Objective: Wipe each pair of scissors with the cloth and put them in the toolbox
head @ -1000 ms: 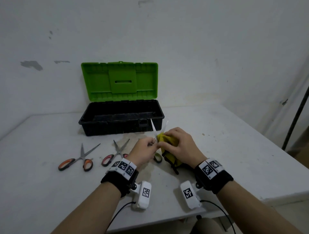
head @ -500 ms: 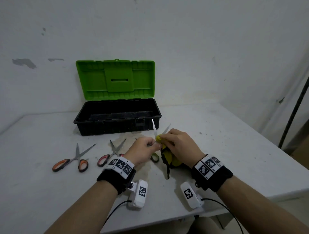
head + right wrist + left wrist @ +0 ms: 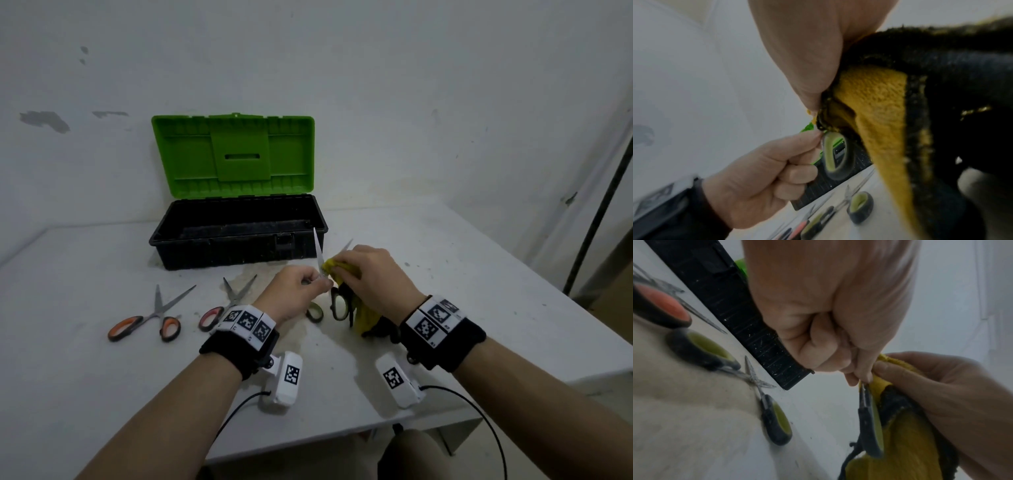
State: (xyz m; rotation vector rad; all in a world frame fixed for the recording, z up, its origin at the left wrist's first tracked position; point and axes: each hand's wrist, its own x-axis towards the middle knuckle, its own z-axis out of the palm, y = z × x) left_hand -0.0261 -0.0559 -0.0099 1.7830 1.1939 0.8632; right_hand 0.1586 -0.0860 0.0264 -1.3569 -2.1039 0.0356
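Wiping open scissors with a yellow cloth in front of the toolbox

Pinching one blade between thumb and fingers, the left hand (image 3: 296, 291) holds the green-handled scissors (image 3: 337, 303) above the table (image 3: 479, 298), blades spread and pointing up and away. Its other fingers are curled tight. The right hand (image 3: 373, 279) grips the cloth (image 3: 363, 313), yellow with a dark edge, bunched around the second blade, whose tip pokes out above the knuckles. One handle loop hangs below both hands, against the hanging part of the cloth.

Just behind the hands stands the toolbox (image 3: 239, 240), black, with its green lid (image 3: 233, 154) upright against the wall. Nothing of its contents can be made out from the head view.

Left of the hands lie other scissors, all open on the table: an orange pair (image 3: 147, 318) farthest left, a red pair (image 3: 222, 305) partly hidden by the left wrist, and a second green pair (image 3: 764, 399) that shows plainly only in the left wrist view, near the toolbox front
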